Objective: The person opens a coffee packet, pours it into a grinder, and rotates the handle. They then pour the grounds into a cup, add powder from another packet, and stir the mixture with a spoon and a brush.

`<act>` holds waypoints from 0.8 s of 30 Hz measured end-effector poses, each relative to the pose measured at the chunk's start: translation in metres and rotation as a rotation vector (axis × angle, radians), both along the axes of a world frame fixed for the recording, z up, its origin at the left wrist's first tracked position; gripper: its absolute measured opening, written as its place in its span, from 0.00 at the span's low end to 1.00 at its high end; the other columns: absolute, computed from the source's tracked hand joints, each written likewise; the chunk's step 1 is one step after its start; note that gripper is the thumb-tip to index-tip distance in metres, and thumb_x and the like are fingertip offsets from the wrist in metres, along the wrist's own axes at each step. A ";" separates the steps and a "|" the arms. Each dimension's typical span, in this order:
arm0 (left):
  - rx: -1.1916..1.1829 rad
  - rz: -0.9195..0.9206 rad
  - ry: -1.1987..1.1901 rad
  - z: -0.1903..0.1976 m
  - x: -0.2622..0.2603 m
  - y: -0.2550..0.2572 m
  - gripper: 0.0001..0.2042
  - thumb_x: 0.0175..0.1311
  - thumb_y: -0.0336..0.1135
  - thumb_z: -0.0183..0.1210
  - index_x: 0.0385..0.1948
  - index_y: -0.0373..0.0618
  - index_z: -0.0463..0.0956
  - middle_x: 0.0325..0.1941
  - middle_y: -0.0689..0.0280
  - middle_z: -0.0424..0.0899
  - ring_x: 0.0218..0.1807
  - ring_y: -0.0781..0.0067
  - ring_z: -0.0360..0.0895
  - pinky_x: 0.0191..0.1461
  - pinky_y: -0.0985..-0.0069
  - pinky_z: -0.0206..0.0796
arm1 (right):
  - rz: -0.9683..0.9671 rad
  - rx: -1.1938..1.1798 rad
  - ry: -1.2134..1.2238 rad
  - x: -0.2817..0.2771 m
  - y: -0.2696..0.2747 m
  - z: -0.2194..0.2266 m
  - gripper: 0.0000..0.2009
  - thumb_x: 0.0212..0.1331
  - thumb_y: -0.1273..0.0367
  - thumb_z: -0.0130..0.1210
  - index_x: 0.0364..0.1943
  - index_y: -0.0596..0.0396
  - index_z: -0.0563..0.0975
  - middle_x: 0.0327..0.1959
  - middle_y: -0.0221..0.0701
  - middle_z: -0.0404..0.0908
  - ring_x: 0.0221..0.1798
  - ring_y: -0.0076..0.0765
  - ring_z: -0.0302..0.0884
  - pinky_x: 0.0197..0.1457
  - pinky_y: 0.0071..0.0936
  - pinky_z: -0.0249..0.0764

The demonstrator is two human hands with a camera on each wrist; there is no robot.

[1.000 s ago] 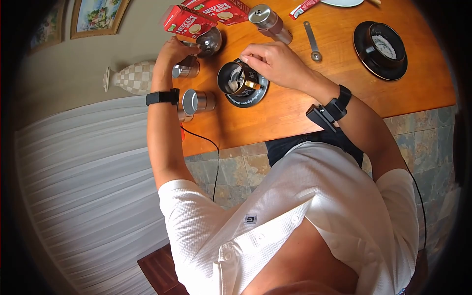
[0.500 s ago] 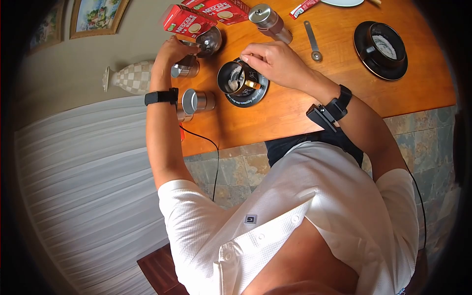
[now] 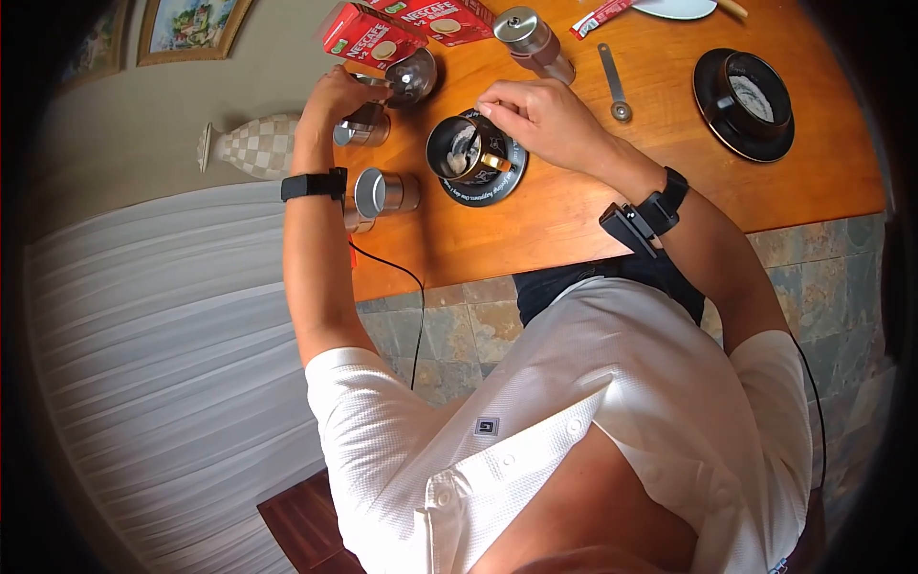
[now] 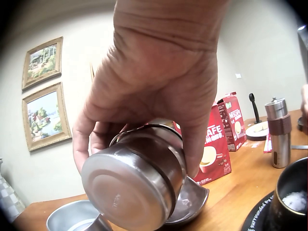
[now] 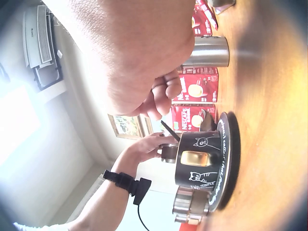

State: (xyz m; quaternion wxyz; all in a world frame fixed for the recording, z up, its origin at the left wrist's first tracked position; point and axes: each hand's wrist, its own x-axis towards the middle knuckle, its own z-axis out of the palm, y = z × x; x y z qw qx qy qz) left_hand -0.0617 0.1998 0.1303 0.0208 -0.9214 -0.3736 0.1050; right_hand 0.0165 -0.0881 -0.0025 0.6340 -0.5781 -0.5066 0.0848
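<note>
My left hand grips a brushed steel canister from above. It is tilted, its round base facing the left wrist camera, beside a shiny dark bowl. My right hand pinches the top of a thin dark stirring stick, whose lower end is inside a black mug. White powder shows in that mug, which has a gold handle and cat drawings. A black saucer with white lettering lies under it.
Open steel cups stand left of the mug. Red Nescafe boxes and a steel grinder are behind. A long-handled measuring spoon lies to the right, before a second black cup holding white powder. A black cable hangs off the table edge.
The head view has shifted slightly, so the table things sit a little lower and further right. Both hands keep their holds, with barely any movement.
</note>
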 end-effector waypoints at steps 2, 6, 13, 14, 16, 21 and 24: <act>-0.036 0.032 -0.006 0.009 0.000 -0.009 0.46 0.36 0.55 0.78 0.54 0.25 0.72 0.47 0.45 0.85 0.50 0.54 0.85 0.54 0.66 0.76 | -0.011 -0.001 -0.002 0.000 0.000 0.000 0.09 0.69 0.67 0.56 0.42 0.60 0.82 0.26 0.35 0.82 0.26 0.31 0.78 0.32 0.29 0.71; -0.142 0.060 -0.313 0.002 -0.022 0.022 0.43 0.40 0.53 0.77 0.53 0.25 0.72 0.47 0.47 0.85 0.48 0.56 0.85 0.53 0.66 0.75 | 0.014 0.012 0.015 0.000 0.000 0.002 0.09 0.69 0.68 0.57 0.42 0.60 0.82 0.24 0.31 0.81 0.25 0.23 0.75 0.30 0.26 0.69; -0.024 0.073 -0.770 0.024 -0.089 0.054 0.47 0.42 0.50 0.78 0.61 0.25 0.66 0.55 0.44 0.80 0.56 0.55 0.82 0.58 0.66 0.74 | 0.033 -0.006 0.097 -0.001 0.004 -0.002 0.08 0.68 0.68 0.56 0.39 0.59 0.81 0.22 0.33 0.80 0.23 0.24 0.73 0.28 0.27 0.67; 0.004 0.099 -0.782 0.026 -0.100 0.063 0.51 0.41 0.52 0.78 0.63 0.24 0.63 0.57 0.43 0.79 0.57 0.54 0.81 0.59 0.66 0.74 | 0.012 -0.018 0.093 -0.001 0.004 -0.002 0.08 0.68 0.68 0.56 0.39 0.60 0.81 0.22 0.32 0.79 0.23 0.21 0.72 0.28 0.25 0.67; 0.012 0.173 -0.829 0.023 -0.125 0.076 0.52 0.41 0.53 0.78 0.63 0.23 0.62 0.58 0.42 0.78 0.58 0.54 0.81 0.59 0.66 0.74 | -0.007 -0.059 0.083 0.000 0.003 0.000 0.08 0.68 0.68 0.57 0.40 0.61 0.81 0.22 0.29 0.79 0.24 0.17 0.72 0.28 0.22 0.67; 0.086 0.343 -0.971 -0.010 -0.173 0.112 0.45 0.42 0.52 0.78 0.57 0.24 0.71 0.50 0.46 0.83 0.49 0.58 0.84 0.50 0.67 0.77 | 0.006 -0.107 0.108 -0.003 0.000 0.006 0.09 0.69 0.69 0.57 0.41 0.61 0.82 0.23 0.27 0.80 0.25 0.17 0.74 0.30 0.20 0.68; -0.341 0.392 -0.846 -0.040 -0.197 0.141 0.27 0.47 0.51 0.75 0.39 0.36 0.82 0.25 0.59 0.86 0.30 0.67 0.85 0.43 0.65 0.74 | 0.000 -0.135 0.138 -0.002 0.000 0.004 0.09 0.69 0.69 0.57 0.42 0.62 0.82 0.24 0.28 0.80 0.26 0.17 0.73 0.31 0.20 0.69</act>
